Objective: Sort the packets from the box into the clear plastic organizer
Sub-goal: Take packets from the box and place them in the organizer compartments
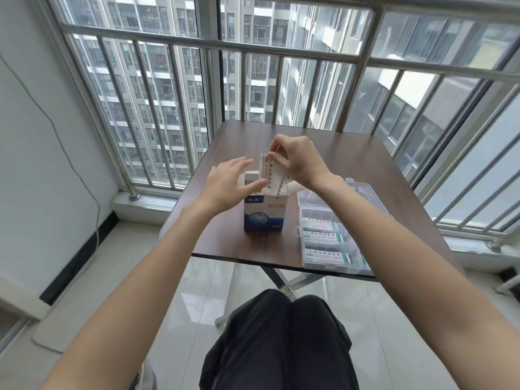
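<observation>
Pinching thin packets (270, 173) over the box (263, 213), the right hand (298, 160) grips their top edge — light, floppy — left hand (229, 184) hovers with fingers relaxed.

a brown table (351, 164) fills the centre. barred windows (157, 108) span the top, pale tiled floor (174, 291) below.

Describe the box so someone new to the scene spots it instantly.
On the brown table by the window, look left of the clear organizer. The box stands upright with its top open, under both hands. It is the only blue-and-white carton with red lettering; the packets in the organizer are flat and green-edged.
</observation>
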Demonstrator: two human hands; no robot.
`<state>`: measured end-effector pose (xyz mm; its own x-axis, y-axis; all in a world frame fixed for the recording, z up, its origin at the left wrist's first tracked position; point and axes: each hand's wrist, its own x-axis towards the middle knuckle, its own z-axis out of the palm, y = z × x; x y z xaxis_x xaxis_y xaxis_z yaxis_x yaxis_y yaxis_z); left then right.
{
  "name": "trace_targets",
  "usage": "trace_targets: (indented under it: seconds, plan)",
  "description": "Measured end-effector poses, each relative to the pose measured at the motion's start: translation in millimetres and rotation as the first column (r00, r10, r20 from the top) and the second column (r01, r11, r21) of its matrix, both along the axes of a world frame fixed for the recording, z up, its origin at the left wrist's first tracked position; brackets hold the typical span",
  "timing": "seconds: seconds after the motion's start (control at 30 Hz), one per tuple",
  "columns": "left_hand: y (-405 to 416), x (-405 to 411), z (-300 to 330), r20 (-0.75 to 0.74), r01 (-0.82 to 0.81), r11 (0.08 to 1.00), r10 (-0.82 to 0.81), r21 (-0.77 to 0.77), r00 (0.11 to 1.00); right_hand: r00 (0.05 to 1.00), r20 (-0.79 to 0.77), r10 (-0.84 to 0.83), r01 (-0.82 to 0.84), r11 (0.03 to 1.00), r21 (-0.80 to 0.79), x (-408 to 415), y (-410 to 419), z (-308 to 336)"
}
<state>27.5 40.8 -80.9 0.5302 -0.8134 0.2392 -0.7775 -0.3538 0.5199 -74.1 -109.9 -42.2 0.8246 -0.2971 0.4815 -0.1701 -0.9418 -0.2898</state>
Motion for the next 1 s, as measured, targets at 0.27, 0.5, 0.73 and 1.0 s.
trace_targets:
  seconds: [0.27,0.5,0.73,1.0]
  plan:
    - [-21,2,8,-0.157,-0.036,0.999,0.032,-0.023,0.987,0.995,0.104,-0.002,-0.007,0.996,0.086,1,-2,-1]
    - [-24,6,35,-0.2,0.086,0.995,-0.093,-0.04,0.975,0.959,0.284,0.007,-0.107,0.934,0.342,1,-9,9]
    - [-28,-9,56,-0.15,0.116,0.977,-0.143,-0.177,0.978,0.926,0.377,0.01,-0.273,0.706,0.653,-16,-5,36]
    - [-14,-56,52,-0.695,0.058,0.887,-0.398,-0.458,0.598,0.889,0.457,-0.038,-0.346,0.598,0.722,-63,13,33]
